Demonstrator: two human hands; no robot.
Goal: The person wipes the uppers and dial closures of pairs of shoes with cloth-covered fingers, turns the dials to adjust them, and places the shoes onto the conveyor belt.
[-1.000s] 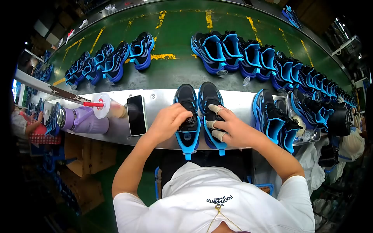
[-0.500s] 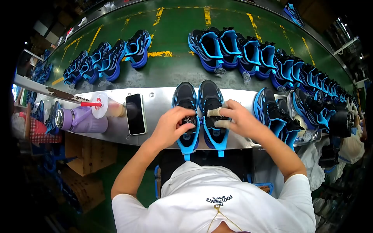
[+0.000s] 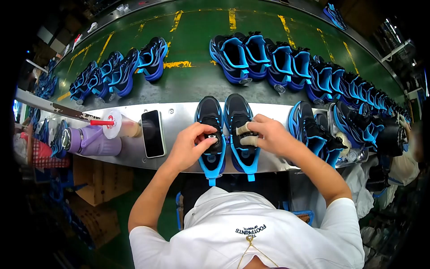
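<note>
In the head view, the left shoe [image 3: 210, 108] and right shoe [image 3: 237, 106] stand side by side on the desk [image 3: 180, 117], heel loops [image 3: 212, 181] reaching past its near edge. The left hand [image 3: 190, 146] brings thumb and forefinger close together at the left tongue [image 3: 218, 147]; the right hand [image 3: 272, 135], wearing finger covers [image 3: 249, 141], touches the right tongue [image 3: 237, 141]. Whether either pinches firmly, I cannot tell. Best, I'd judge, to keep both tongues flat and centred, pressing lightly so neither shoe slides off that edge.
</note>
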